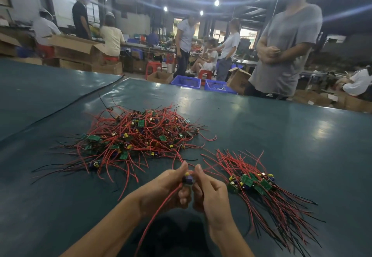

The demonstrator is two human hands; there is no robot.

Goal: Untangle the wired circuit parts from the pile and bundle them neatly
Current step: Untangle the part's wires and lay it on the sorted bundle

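Both hands meet low in the middle of the view, above the near part of the dark teal glossy counter (281, 135). The left hand (165, 188) and the right hand (210, 191) have curled fingers and raised thumbs, and together they pinch 1 small circuit part with a purple capacitor (188, 179) between them. A thin red wire (161, 208) runs from that part down past the left hand toward the viewer, and another red strand leads from between the thumbs up to the heap. The tangled pile of red and black wires with small green circuit boards (136, 133) lies on the counter beyond the hands and to their left, its loose ends spreading in every direction. Just to the right of the hands lies a neater bundle of green boards with yellow and purple capacitors (251, 183). Its boards are grouped together and its red and black leads fan out toward the near right. A person in a grey T-shirt (285, 51) stands at the counter's far edge with hands clasped. Beyond that edge sit 2 blue plastic crates (186, 81) and an open brown cardboard box (239, 79).
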